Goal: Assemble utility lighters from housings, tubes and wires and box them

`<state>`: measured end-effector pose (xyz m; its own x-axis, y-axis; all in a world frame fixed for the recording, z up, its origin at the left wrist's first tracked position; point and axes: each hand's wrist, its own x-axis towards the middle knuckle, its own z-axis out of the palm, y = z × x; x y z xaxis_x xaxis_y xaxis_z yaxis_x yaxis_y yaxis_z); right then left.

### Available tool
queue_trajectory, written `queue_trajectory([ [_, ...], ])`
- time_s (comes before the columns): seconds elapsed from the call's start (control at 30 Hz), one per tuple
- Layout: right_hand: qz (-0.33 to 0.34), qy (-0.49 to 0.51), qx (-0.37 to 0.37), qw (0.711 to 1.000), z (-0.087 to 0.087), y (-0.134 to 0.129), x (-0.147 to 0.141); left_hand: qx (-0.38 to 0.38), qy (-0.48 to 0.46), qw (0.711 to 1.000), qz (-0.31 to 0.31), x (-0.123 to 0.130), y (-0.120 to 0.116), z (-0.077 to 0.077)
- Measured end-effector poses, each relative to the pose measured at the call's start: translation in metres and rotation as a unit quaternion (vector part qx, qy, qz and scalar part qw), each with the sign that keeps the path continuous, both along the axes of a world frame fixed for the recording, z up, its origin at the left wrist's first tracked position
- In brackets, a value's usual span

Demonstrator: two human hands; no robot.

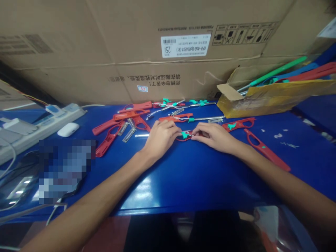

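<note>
A red lighter casing (183, 139) with a green trigger piece (185, 134) in it lies between my two hands on the blue table. My left hand (163, 137) is closed on its left end, fingertips at the green trigger. Thumb and fingers of my right hand (213, 135) pinch its right end; what lies under the fingertips is hidden. A metal tube (141, 135) sticks out left of my left hand. Just beyond my hands lies an orange-red casing (175, 118) with wires. Another red casing (238, 124), bearing a green trigger (231, 126), lies beyond my right hand.
Several red casings (106, 141) and clear plastic tanks (129, 134) lie at left. One red casing (270, 150) is at right. A yellow-taped carton (283, 99) holds lighters. A power strip (42, 127), white earbud case (68, 130) and large cardboard box (118, 45) border the workspace.
</note>
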<state>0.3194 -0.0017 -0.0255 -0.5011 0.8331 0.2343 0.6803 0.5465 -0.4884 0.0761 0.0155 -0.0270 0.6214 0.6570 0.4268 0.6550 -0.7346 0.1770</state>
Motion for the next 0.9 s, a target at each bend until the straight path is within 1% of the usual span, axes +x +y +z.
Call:
queue_trajectory([
  [0.27,-0.002,-0.011,0.001,1.0,-0.0018,0.0004,0.0016,-0.007,0.004,1.0,0.017,0.0013,-0.0015,0.0019],
  [0.5,0.008,0.009,-0.014,1.0,0.001,0.0006,0.0011,-0.008,0.001,1.0,0.018,0.0022,-0.0002,-0.0003],
  [0.73,0.008,0.011,-0.021,1.0,-0.0003,0.0023,0.0015,-0.049,0.001,0.998,0.038,0.0057,-0.0013,0.0028],
  [0.8,0.002,0.007,-0.021,1.0,-0.0004,0.002,0.0014,-0.053,0.005,0.998,0.036,0.0055,-0.0012,0.0046],
  [0.9,-0.006,0.0,-0.019,1.0,0.0001,0.0011,0.0013,-0.043,0.013,0.999,0.016,0.0045,-0.0006,0.0067],
])
